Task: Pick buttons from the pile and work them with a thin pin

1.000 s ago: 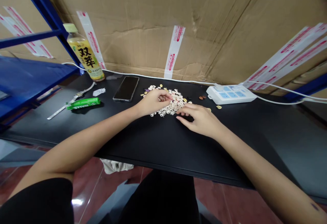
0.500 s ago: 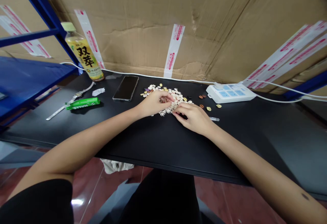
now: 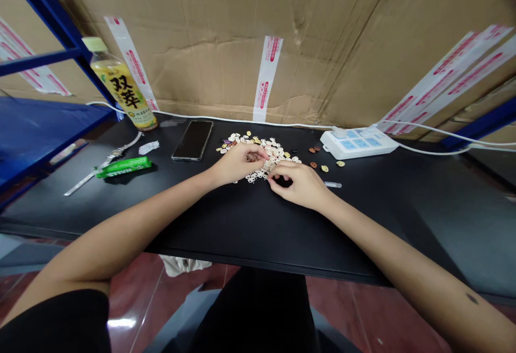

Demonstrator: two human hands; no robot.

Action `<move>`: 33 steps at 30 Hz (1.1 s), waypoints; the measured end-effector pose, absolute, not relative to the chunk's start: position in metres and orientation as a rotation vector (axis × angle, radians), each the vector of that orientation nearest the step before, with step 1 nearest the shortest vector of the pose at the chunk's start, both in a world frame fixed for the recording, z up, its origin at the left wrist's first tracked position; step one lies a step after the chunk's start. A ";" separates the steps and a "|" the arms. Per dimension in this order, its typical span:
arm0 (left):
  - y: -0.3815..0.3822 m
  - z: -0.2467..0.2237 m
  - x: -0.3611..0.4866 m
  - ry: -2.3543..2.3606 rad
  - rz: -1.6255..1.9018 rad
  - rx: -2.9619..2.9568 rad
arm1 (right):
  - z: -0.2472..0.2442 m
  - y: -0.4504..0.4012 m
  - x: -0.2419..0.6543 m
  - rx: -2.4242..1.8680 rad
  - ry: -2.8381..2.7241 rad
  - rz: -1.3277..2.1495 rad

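Hands at a heap of small pale beads (image 3: 268, 154) on the black surface (image 3: 242, 218), left hand (image 3: 237, 162) curled with fingertips pinched in the heap, right hand (image 3: 300, 184) loosely curled with fingertips at its edge, whether either holds a bead unclear, bottle (image 3: 121, 87) labelled 双萃.

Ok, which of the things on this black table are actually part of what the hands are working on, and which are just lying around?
In hand:
- pile of small buttons, mostly white
- left hand on the pile
- right hand at its near edge

Lying about:
- phone
- drink bottle
- power strip
- green packet
- wristwatch
- a few brown buttons apart from the pile
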State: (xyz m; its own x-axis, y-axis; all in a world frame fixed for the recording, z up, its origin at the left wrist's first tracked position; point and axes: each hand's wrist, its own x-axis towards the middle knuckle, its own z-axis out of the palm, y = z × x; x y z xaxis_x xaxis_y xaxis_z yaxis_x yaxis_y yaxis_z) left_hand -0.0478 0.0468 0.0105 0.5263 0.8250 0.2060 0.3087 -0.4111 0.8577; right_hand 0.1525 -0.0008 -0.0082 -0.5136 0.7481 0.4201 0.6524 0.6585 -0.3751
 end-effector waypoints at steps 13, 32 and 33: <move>0.031 0.017 -0.041 0.814 0.700 1.447 | 0.008 -0.011 0.165 -0.953 -1.817 0.666; 0.002 0.032 -0.032 0.553 0.735 1.278 | 0.021 -0.035 0.164 -0.951 -1.615 0.822; 0.002 0.032 -0.031 0.555 0.735 1.277 | 0.021 -0.035 0.164 -0.947 -1.614 0.821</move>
